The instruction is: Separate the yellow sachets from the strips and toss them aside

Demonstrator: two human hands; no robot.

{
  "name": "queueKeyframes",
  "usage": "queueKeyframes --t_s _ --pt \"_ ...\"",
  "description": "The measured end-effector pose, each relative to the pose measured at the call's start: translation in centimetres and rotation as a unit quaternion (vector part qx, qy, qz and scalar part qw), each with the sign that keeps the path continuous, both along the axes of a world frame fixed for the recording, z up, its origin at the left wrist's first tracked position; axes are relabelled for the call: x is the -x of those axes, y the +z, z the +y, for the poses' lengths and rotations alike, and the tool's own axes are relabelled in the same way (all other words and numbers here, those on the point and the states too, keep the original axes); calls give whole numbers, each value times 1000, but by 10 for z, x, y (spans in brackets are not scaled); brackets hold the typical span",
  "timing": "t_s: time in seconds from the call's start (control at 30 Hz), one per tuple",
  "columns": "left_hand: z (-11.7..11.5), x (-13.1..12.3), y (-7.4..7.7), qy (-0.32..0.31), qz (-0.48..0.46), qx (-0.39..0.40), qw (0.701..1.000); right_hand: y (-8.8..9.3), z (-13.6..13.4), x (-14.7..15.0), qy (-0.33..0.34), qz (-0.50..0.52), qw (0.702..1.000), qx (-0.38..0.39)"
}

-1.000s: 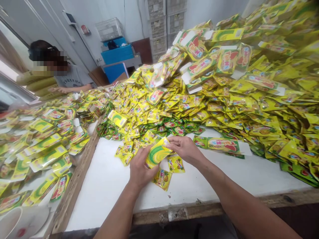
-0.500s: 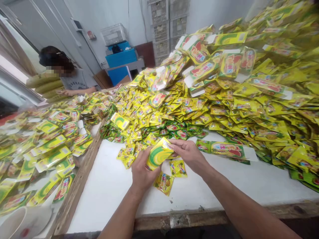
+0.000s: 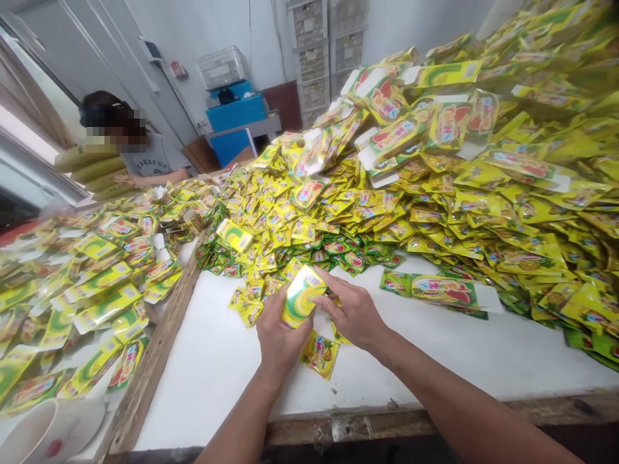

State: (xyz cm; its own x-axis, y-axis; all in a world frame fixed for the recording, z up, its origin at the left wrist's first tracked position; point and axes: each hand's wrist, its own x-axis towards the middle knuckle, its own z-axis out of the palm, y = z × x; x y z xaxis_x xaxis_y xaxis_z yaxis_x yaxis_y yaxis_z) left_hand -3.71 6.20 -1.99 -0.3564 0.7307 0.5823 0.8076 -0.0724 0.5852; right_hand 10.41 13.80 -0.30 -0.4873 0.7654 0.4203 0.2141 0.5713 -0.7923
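Observation:
A yellow and green box [image 3: 300, 298] is tilted between my hands over the white tabletop [image 3: 217, 374]. My left hand [image 3: 280, 332] wraps round its lower left side. The fingers of my right hand [image 3: 351, 309] press on its right side and upper edge. Just below the hands lies a yellow sachet with a pineapple print [image 3: 319, 354], and another is partly hidden under my right hand. More yellow sachets [image 3: 249, 303] lie left of the box. A green and yellow box with a white open flap [image 3: 442, 291] lies to the right.
Behind the hands rises a large heap of yellow and green sachets [image 3: 367, 206] with boxes on top. Left of a wooden divider [image 3: 164, 348] are many boxes and a white cup [image 3: 53, 428]. A person [image 3: 155, 158] sits at the far left.
The box has moved slightly left and turned more upright. My right hand has shifted left and down along it, now covering more of the sachet beneath.

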Motion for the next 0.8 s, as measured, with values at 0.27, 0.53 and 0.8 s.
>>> queueKeyframes --t_s 0.27,0.53,0.8 --pt "0 -3 1 -36 29 23 999 7 4 1 0 84 992 94" --pt "1 16 9 -207 -276 46 938 -9 30 -5 -54 213 885 410" --pt "9 14 5 -231 -387 105 887 -2 24 -2 49 13 926 374"
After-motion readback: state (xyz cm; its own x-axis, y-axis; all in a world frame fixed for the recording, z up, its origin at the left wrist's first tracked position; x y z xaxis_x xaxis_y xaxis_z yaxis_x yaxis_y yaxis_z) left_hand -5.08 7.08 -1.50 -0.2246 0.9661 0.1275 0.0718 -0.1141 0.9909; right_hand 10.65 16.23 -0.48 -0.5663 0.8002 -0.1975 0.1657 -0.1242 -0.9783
